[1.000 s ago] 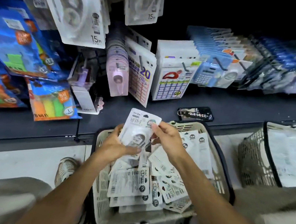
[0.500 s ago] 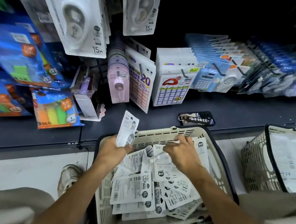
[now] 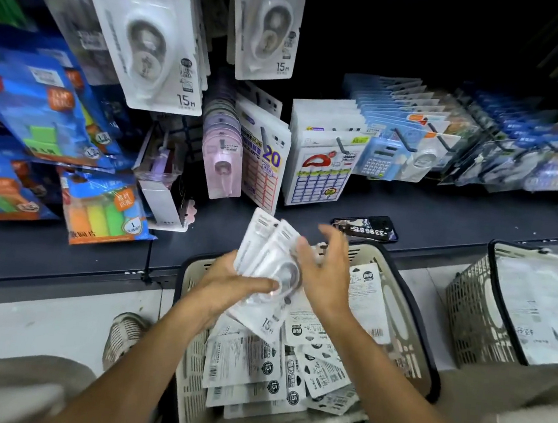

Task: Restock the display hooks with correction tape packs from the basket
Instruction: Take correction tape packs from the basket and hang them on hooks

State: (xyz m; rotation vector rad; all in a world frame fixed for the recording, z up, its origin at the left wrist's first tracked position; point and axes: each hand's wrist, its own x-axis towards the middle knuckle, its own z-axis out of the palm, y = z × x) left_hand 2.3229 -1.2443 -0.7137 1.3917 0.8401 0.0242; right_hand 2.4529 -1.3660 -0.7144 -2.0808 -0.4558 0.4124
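Dark shelf ledge (image 3: pixel 59 257) runs across a stationery aisle, w/ a black phone (image 3: pixel 365 228) lying flat on it near the middle. Above it, hooks carry white blister packs of correction tape marked 15m (image 3: pixel 144 35), another of the same (image 3: pixel 268 24) to the right, blue packs of coloured sticky tabs (image 3: pixel 102 208) at left, a pink tape dispenser pack (image 3: pixel 222 160), label sheets w/ a big "20" (image 3: pixel 264 172) & blue calculator packs (image 3: pixel 379 156).

Beige slotted plastic basket w/ black rim (image 3: pixel 404 314) sits below the ledge, full of loose white correction tape packs (image 3: pixel 244 362), most lying back-side up. Second beige basket (image 3: pixel 467 310) stands at right, apart from the first.

Left hand (image 3: pixel 228 285) grips a small fanned stack of white correction tape packs (image 3: pixel 265 265) over the basket's far end; fingers curl under, thumb across the front. Right hand (image 3: pixel 326 271) is just beside the stack, grip released, fingers spread & relaxed; palm edge looks to touch the packs, can't tell for sure due to blur. Grey shoe (image 3: pixel 123 336) shows on the floor left of the basket.
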